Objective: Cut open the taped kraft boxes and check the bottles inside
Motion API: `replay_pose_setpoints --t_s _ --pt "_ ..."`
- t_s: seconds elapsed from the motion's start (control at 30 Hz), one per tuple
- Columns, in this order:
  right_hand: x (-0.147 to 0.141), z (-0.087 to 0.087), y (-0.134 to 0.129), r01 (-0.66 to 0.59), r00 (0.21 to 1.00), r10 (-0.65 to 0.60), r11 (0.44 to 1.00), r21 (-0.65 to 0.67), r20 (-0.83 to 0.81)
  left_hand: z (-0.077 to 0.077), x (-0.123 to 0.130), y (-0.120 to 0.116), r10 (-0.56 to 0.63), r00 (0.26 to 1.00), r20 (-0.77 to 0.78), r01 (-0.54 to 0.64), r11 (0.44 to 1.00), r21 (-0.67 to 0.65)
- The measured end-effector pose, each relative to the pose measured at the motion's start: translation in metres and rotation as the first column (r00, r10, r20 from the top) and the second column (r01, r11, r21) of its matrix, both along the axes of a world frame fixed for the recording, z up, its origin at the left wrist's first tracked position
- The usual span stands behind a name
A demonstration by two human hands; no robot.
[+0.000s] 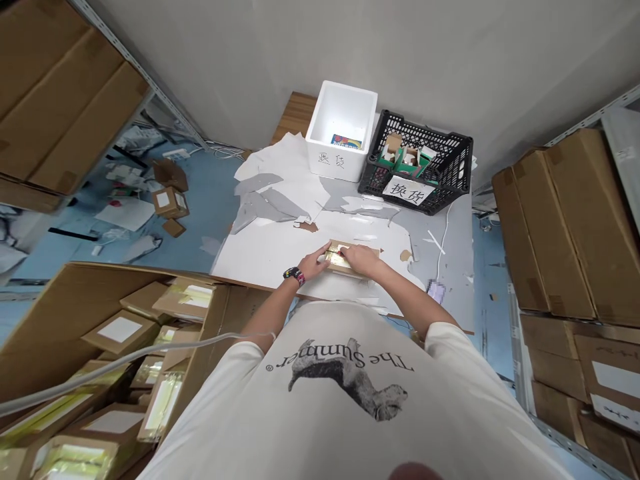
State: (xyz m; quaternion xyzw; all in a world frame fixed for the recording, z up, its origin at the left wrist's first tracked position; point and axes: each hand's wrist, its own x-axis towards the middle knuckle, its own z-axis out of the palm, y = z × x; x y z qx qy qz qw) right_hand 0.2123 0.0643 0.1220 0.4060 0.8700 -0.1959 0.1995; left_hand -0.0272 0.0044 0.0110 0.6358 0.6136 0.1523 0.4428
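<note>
A small brown cardboard box [343, 268] with shiny yellowish tape lies on the white-covered table near its front edge. At the box's left end, my left hand [314, 265] grips it, fingers along the far side; a dark patterned band circles that wrist. My right hand [363, 260] is closed over the top of the box. From its fingers shows a small red tool [342, 252], mostly hidden, at the taped top; its exact kind is unclear.
Behind stand a white foam box [334, 163] with a colourful packet inside and a black plastic crate [440, 200] holding green-and-white cartons. A large carton [215, 313] of taped parcels is at my left. Shelves with big boxes [565, 220] flank both sides. A cable [443, 247] lies at right.
</note>
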Motion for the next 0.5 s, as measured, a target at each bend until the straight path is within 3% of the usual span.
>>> replay_pose_setpoints --t_s 0.17,0.5 --pt "-0.008 0.015 -0.008 -0.05 0.997 0.048 0.999 0.016 0.066 0.006 -0.002 0.002 0.004 1.0 0.009 -0.004 1.0 -0.025" --pt "0.013 0.009 0.0 -0.042 0.993 0.041 0.999 0.003 0.108 0.018 0.002 0.005 -0.086 0.956 -0.28 0.074 0.996 -0.054"
